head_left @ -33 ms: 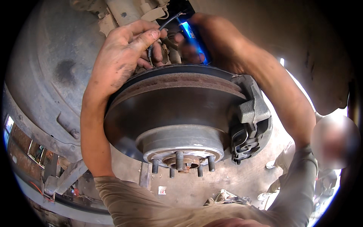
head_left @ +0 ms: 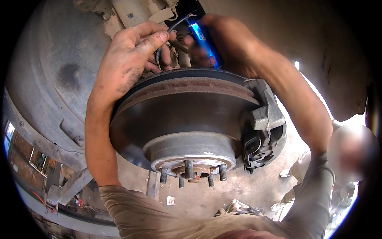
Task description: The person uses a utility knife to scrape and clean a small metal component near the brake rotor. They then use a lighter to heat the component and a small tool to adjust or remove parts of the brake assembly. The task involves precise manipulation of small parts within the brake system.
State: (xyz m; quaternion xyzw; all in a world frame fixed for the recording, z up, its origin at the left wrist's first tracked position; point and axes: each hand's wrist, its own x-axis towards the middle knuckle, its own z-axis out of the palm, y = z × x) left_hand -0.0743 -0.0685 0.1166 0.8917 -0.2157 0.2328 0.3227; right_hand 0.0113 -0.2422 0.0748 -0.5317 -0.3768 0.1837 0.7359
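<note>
Inside a wheel arch (head_left: 47,59), left fingers (head_left: 162,36) pinch a black cable (head_left: 178,24) (curved, bare-tipped); right fingers (head_left: 205,60) wrap a bright-blue object (head_left: 195,31).

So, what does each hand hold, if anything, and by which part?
Left hand: black cable, pinched a little behind its upper tip. Right hand: blue object, gripped around its lower body, though blurred.

The view comes from the left of 2 head-worn fisheye cameras, set close above the brake disc (head_left: 179,113) and facing steeply down over it, upright and unmirrored. It takes in the left hand (head_left: 129,57) and right hand (head_left: 227,40) past the disc's far edge, with the floor (head_left: 191,203) farther off below its near edge. Straight lines bend toward the dark, round rim.
</note>
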